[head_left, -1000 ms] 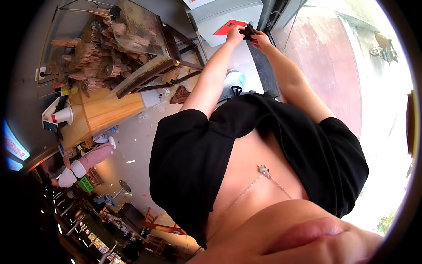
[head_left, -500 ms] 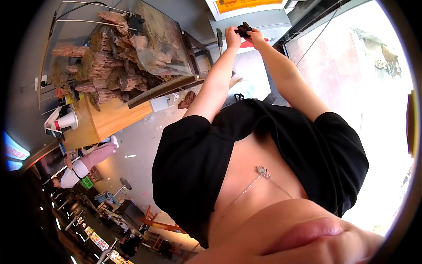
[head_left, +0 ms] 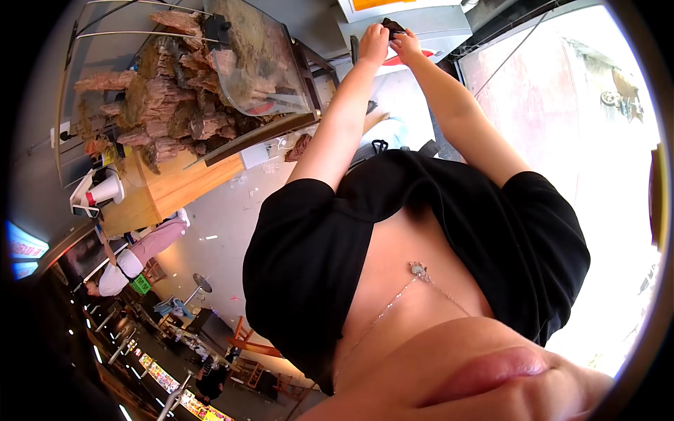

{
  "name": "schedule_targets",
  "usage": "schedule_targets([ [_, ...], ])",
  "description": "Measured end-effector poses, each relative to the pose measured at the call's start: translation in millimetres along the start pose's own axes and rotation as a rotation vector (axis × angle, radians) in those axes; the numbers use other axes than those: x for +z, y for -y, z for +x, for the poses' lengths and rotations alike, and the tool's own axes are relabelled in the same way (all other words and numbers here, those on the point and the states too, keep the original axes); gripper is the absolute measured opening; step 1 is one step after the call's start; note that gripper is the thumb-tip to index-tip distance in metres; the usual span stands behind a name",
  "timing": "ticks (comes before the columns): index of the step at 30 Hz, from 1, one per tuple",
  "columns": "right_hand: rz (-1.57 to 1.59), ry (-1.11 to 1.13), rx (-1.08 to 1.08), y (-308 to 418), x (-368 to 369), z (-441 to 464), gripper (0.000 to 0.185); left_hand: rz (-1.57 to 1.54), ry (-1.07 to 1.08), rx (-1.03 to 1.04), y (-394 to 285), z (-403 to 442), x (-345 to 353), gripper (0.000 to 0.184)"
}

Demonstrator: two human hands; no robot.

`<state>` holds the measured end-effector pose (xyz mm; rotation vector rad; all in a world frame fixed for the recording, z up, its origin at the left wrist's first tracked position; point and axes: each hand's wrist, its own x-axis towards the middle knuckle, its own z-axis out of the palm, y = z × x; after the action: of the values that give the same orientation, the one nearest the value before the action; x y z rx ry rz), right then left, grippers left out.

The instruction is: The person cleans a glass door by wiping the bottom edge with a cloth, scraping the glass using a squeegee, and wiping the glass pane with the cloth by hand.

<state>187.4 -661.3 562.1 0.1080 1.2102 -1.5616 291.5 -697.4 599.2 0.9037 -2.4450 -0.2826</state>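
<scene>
Both hands are together at the top of the view, arms stretched out before me. My left hand (head_left: 373,43) has its fingers curled at one side of a small, dark, crumpled-looking thing (head_left: 392,27). Against its other side, my right hand (head_left: 407,48) pinches with bent fingers. The hands partly cover the dark thing, so its kind cannot be made out. Behind and below them is a light grey, box-like unit (head_left: 442,35), with a red object (head_left: 397,60) just under the right hand. A dark upright handle (head_left: 354,49) stands close to the left hand.
To the left, a glass tank (head_left: 267,63) with layered reddish rocks (head_left: 161,98) stands by a wooden counter (head_left: 186,193). A white cup-like object (head_left: 107,189) is at its end. Farther off are a person in pink trousers (head_left: 154,242) and chairs (head_left: 253,344). A bright opening (head_left: 533,126) lies right.
My hands are slightly higher in the view and closer together. The dark thing is now more covered by my fingers. The surroundings have shifted a little with the camera.
</scene>
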Motion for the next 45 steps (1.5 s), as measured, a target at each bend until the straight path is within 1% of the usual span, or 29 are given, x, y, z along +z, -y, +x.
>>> schedule_targets([
  [3,-0.035,-0.057,-0.005,1.4,0.6,-5.2,0.062,0.293,0.017,0.141,-2.2,6.0,-22.4,0.007],
  [4,-0.045,-0.078,-0.005,2.7,1.6,-7.3,0.062,0.328,-0.095,0.144,0.4,7.6,-22.5,0.004],
  [7,-0.042,-0.089,0.016,3.2,1.9,-9.6,0.062,0.371,-0.207,-0.026,1.0,6.0,-34.8,0.007],
  [8,-0.064,-0.073,0.017,1.9,1.3,-10.8,0.061,0.362,-0.196,-0.108,5.4,4.7,-32.2,0.006],
  [10,-0.102,-0.05,0.011,2.0,3.8,-14.6,0.059,0.159,-0.191,-0.372,4.0,1.5,-31.6,0.007],
  [11,-0.081,-0.086,0.013,1.8,4.7,-16.9,0.055,0.054,-0.185,-0.499,3.5,0.5,-29.5,0.008],
  [12,-0.103,-0.084,0.021,1.2,2.3,-16.7,0.053,-0.063,-0.229,-0.59,12.8,-1.9,-17.5,0.013],
  [13,-0.126,-0.082,0.026,2.6,0.2,-15.1,0.052,-0.121,-0.251,-0.584,23.9,-5.2,-5.5,0.01],
  [15,-0.213,-0.163,-0.021,7.7,-5.2,-19.5,0.046,-0.18,-0.203,-0.562,25.8,-9.4,-3.7,0.009],
  [17,-0.245,-0.181,-0.036,8.0,-21.1,-11.4,0.043,-0.314,-0.16,-0.54,29.0,-18.6,5.6,0.014],
  [19,-0.284,-0.184,-0.046,18.2,-32.8,-32.6,0.041,-0.413,-0.025,-0.581,9.9,-29.0,-8.3,0.019],
  [20,-0.302,-0.189,-0.053,23.5,-40.2,-45.3,0.04,-0.521,-0.021,-0.594,10.3,-37.7,2.3,0.02],
  [21,-0.29,-0.152,-0.037,27.0,-51.0,-53.0,0.04,-0.633,0.035,-0.629,1.5,-44.6,2.0,0.018],
  [23,-0.27,-0.077,-0.003,25.3,-76.2,-68.1,0.04,-0.725,-0.002,-0.56,-1.0,-66.4,29.0,0.019],
  [25,-0.183,-0.166,0.054,23.9,-91.3,-97.3,0.042,-0.796,0.088,-0.566,-31.6,-79.9,22.8,0.02],
  [26,-0.204,-0.161,0.091,25.8,-98.2,-112.0,0.045,-0.813,0.189,-0.57,-43.6,-83.9,24.5,0.021],
  [27,-0.228,-0.112,0.113,23.2,-110.8,-123.5,0.047,-0.736,0.172,-0.518,-58.1,-88.5,28.8,0.024],
  [29,-0.176,-0.12,0.207,15.0,-136.2,-141.1,0.045,-0.701,0.197,-0.458,-92.1,-97.3,27.3,0.029],
  [31,-0.172,-0.075,0.299,11.8,-158.8,-167.0,0.041,-0.69,0.129,-0.375,-123.1,-103.1,32.6,0.034],
  [32,-0.172,-0.097,0.292,9.4,-165.0,-180.0,0.04,-0.674,0.119,-0.321,-137.6,-101.5,31.2,0.035],
  [33,-0.148,-0.073,0.338,7.9,-175.8,-190.0,0.041,-0.657,0.108,-0.267,-152.8,-103.8,27.6,0.037],
  [36,0.025,-0.062,0.396,2.8,-200.3,-233.3,0.05,-0.623,0.065,-0.172,-210.5,-112.8,0.4,0.041],
  [38,0.134,-0.041,0.415,-3.4,-210.1,-251.2,0.055,-0.615,0.056,-0.087,-230.7,-117.9,1.2,0.044],
  [39,0.184,-0.027,0.423,-4.2,-212.8,-257.4,0.056,-0.708,0.093,-0.096,-245.3,-122.2,-6.3,0.042],
  [41,0.254,-0.042,0.422,-6.6,-214.2,-267.5,0.061,-0.742,0.087,-0.053,-265.6,-131.6,-13.6,0.04],
  [42,0.305,-0.048,0.414,-5.8,-211.9,-274.5,0.062,-0.732,0.048,-0.032,-274.3,-136.1,-15.9,0.039],
  [43,0.331,-0.012,0.398,-5.5,-211.5,-278.6,0.061,-0.72,0.01,-0.012,-284.1,-140.6,-21.7,0.038],
  [44,0.359,0.058,0.373,-4.3,-214.8,-283.4,0.06,-0.798,-0.001,0.0,-293.9,-145.1,-26.7,0.037],
  [45,0.388,0.126,0.35,-2.6,-215.8,-292.9,0.058,-0.809,0.007,0.021,-300.7,-147.6,-29.5,0.036],
])
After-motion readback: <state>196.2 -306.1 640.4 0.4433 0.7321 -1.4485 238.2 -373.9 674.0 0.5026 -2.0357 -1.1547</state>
